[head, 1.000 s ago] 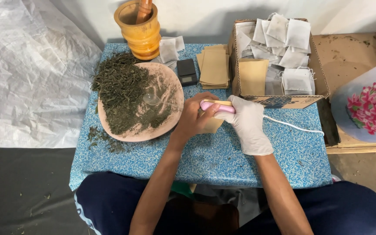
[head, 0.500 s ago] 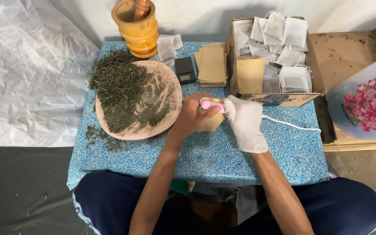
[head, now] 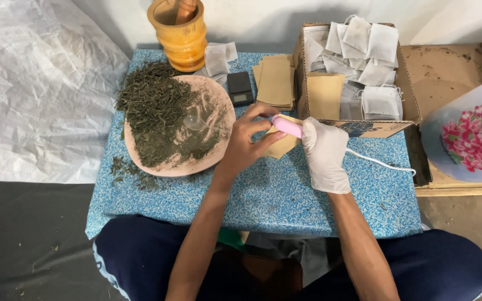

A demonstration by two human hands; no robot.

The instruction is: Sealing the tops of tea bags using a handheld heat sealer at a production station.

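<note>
- Left hand point(head: 249, 142) pinches the brown paper pouch point(head: 282, 144); keep its edge flat.
- Gloved right hand point(head: 324, 156) grips the pink sealer point(head: 287, 126) (corded) beside it; press evenly.

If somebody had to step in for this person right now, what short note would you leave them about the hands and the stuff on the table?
Left hand, bare: holds a small brown paper pouch above the blue table.
Right hand, in a white glove: grips a pink corded tool pressed on the pouch's top edge.
Around them: pink plate of dried green leaves with a clear spoon to the left; a stack of empty brown pouches and a small black scale behind; a cardboard box holding white bags and one brown pouch.
Done: many white bags lie in the box.
Left: plenty of leaves and a stack of pouches.
</note>
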